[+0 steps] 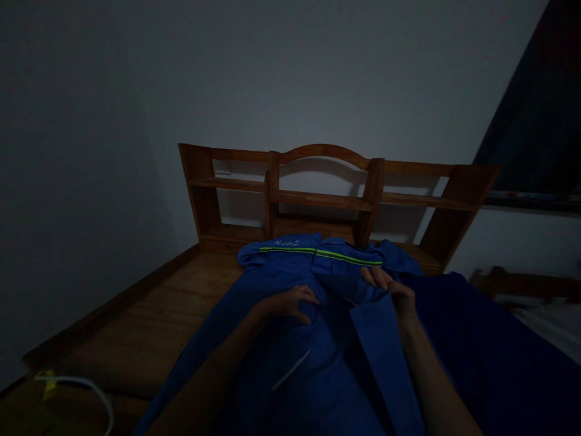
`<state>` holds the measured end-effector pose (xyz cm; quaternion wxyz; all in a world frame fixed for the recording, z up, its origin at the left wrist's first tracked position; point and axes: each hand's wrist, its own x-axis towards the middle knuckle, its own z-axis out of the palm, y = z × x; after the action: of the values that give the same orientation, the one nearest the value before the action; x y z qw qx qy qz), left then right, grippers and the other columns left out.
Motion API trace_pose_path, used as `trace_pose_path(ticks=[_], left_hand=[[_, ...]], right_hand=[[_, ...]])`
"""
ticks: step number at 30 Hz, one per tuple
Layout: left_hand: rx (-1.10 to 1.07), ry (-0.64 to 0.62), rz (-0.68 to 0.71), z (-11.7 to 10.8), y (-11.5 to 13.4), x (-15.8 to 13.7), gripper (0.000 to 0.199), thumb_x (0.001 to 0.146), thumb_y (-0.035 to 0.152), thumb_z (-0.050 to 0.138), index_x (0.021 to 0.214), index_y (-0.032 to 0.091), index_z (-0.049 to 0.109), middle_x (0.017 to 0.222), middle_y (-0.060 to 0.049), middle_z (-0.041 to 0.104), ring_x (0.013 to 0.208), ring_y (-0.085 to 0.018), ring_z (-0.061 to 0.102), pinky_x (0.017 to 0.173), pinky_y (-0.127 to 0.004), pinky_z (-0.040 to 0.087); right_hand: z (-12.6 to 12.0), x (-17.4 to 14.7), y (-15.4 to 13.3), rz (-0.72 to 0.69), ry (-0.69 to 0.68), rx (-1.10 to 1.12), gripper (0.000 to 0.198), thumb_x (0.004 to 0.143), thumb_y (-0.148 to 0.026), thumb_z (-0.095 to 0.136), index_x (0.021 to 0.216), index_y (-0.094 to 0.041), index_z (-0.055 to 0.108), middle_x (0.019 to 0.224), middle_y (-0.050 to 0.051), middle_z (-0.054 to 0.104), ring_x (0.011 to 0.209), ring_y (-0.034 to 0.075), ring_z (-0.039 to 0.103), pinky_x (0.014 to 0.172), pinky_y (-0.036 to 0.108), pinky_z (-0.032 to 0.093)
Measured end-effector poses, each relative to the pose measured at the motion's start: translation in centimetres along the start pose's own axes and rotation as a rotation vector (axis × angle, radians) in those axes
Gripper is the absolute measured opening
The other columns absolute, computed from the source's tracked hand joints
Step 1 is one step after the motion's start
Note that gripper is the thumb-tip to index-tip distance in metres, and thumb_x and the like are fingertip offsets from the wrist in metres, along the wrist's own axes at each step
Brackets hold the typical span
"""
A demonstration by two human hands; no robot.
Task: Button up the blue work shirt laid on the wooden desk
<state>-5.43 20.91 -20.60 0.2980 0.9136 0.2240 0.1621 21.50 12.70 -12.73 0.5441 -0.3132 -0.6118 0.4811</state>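
Note:
A blue work garment (290, 272) lies spread out, with yellow-green reflective stripes across its upper part and pale letters at the upper left. My left hand (293, 303) rests on its middle, thumb and fingers apart. My right hand (394, 290) is closed on the garment's right front panel near its upper corner and holds that edge lifted and folded back. Beneath the raised panel the fabric is in dark shadow. A thin whitish strip (292, 370) shows on the cloth below my left hand; its kind is too dim to make out.
Behind the garment stands a wooden headboard with shelves (322, 197) against a pale wall. Bare wooden boards (181, 303) extend to the left. Dark blue cloth (481, 339) lies on the right. A white cable (97, 390) curves at the lower left. The room is dim.

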Motion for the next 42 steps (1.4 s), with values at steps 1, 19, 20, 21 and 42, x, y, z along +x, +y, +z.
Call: trace_pose_path(ticks=[1,19,20,21,42], left_hand=[[0.03,-0.026,-0.021,0.1,0.3,-0.2,0.079,0.058,0.047,0.076,0.129,0.027,0.048,0.127,-0.01,0.048,0.117,-0.029,0.042,0.102,-0.043,0.028],[0.534,-0.127,-0.202,8.5,15.6,-7.1,0.066,0.088,0.031,0.043,0.144,0.015,0.012,0.149,-0.018,0.001,0.137,-0.034,0.0,0.105,-0.062,0.011],[0.502,-0.152,-0.16,8.4,16.1,-8.0,0.058,0.089,0.024,0.038,0.143,0.015,0.018,0.15,-0.017,0.006,0.138,-0.031,0.006,0.106,-0.057,0.016],[0.447,-0.182,-0.107,7.7,16.4,-8.4,0.056,0.089,0.022,0.039,0.142,0.016,0.023,0.15,-0.015,0.01,0.137,-0.029,0.012,0.107,-0.051,0.021],[-0.329,0.379,-0.337,2.5,-2.7,1.8,0.032,0.063,0.029,0.071,0.087,0.011,0.061,0.076,-0.007,0.067,0.072,-0.017,0.063,0.063,-0.024,0.047]], right_hand=[[-0.3,0.0,0.2,-0.005,0.034,-0.006,0.027,0.057,-0.035,0.04,0.064,-0.021,0.017,0.069,0.0,0.026,0.057,0.015,0.032,0.061,0.031,0.036],[-0.6,0.7,3.0,0.069,-0.225,0.421,0.014,0.055,-0.022,0.046,0.065,-0.019,0.037,0.071,0.001,0.031,0.058,0.012,0.031,0.055,0.025,0.031],[-0.5,0.7,3.2,0.071,-0.256,0.438,0.012,0.055,-0.021,0.047,0.065,-0.018,0.04,0.071,0.001,0.033,0.06,0.012,0.033,0.057,0.025,0.032],[-0.4,0.7,3.3,0.076,-0.286,0.448,0.011,0.055,-0.02,0.047,0.065,-0.017,0.043,0.072,0.002,0.035,0.061,0.013,0.035,0.058,0.025,0.033],[0.7,2.1,11.4,0.112,-0.203,-0.658,0.019,0.069,-0.017,0.058,0.085,-0.016,0.068,0.076,0.002,0.065,0.061,0.011,0.055,0.055,0.02,0.041]])
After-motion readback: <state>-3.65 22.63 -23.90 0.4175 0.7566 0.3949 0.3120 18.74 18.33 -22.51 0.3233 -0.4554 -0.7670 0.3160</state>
